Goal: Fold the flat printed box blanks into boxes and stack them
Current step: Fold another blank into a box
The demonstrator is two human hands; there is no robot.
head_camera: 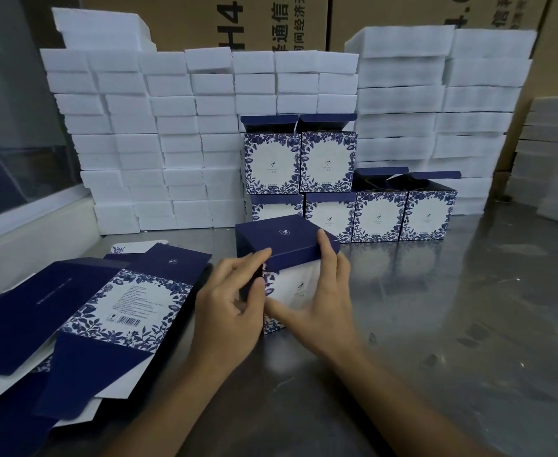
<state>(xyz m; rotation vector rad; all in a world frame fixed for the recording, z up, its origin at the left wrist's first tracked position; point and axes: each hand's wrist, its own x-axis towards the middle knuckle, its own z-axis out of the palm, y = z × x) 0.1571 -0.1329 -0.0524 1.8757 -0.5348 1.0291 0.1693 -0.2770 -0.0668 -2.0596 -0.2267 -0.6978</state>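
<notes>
I judge the step to be closing a box: my left hand [234,301] pinches the near corner of the half-formed blue-and-white floral cardboard box [287,258], fingers curled on its flap, while my right hand [323,291] lies spread against its white front, fingertips on the navy lid edge. Next: tuck the lid home, then carry it to the stack of folded floral boxes [353,192] beyond my fingertips. The flat printed blanks [106,308] lie left of my left fingers. Their print and barcode are too small to read; the brown cartons [271,24] behind bear partial Chinese characters.
</notes>
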